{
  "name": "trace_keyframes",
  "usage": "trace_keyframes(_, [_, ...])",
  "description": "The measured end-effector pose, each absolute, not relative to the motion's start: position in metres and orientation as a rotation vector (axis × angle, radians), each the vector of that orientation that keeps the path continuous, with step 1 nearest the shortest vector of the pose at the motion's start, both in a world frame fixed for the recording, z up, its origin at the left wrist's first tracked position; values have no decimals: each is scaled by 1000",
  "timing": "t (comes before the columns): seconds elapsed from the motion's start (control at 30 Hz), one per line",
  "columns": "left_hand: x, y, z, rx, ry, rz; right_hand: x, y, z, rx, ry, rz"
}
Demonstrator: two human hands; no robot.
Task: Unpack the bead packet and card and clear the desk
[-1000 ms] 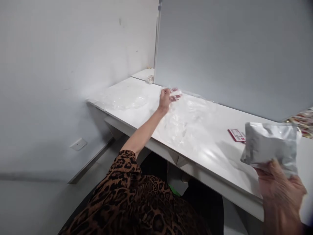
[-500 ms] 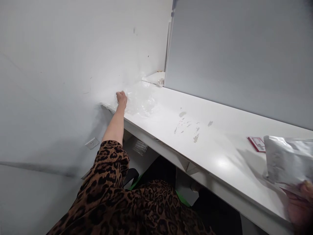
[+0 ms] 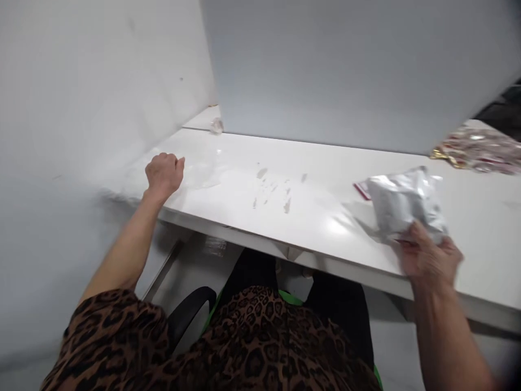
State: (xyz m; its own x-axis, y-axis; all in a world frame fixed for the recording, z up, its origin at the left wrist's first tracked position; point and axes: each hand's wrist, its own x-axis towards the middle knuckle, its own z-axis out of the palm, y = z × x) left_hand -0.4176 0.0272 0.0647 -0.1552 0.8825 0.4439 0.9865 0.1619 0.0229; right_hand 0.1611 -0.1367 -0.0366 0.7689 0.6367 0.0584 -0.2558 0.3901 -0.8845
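My left hand (image 3: 163, 174) is a closed fist at the left end of the white desk (image 3: 317, 212), resting on a sheet of clear plastic film (image 3: 199, 172) that lies flat there; whether the fingers pinch the film is unclear. My right hand (image 3: 427, 255) grips a crumpled silver foil pouch (image 3: 405, 203) by its lower edge, just above the desk's front right part. Partly hidden behind the pouch, a small red-and-white card (image 3: 360, 188) lies on the desk.
A grey partition panel (image 3: 345, 70) stands along the desk's back edge, and a white wall closes the left side. Shiny red-and-gold wrappers (image 3: 476, 147) are piled at the far right. Scuff marks (image 3: 272, 187) show mid-desk. A black chair arm (image 3: 191, 312) sits below.
My left hand swept the clear film from mid-desk to the left end and now rests there in a fist. My right hand brought the silver pouch down closer to the desk.
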Motion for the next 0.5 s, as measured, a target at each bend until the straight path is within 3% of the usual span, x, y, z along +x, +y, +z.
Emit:
trace_keyframes(0.23, [-324,49,-7,-2536,-1647,-610,200,-140,-34,-977,-278,620])
trace_keyframes(0.5, [-253,40,-43,-2799,-1383,-699,362,-151,-27,-1217,-181,199])
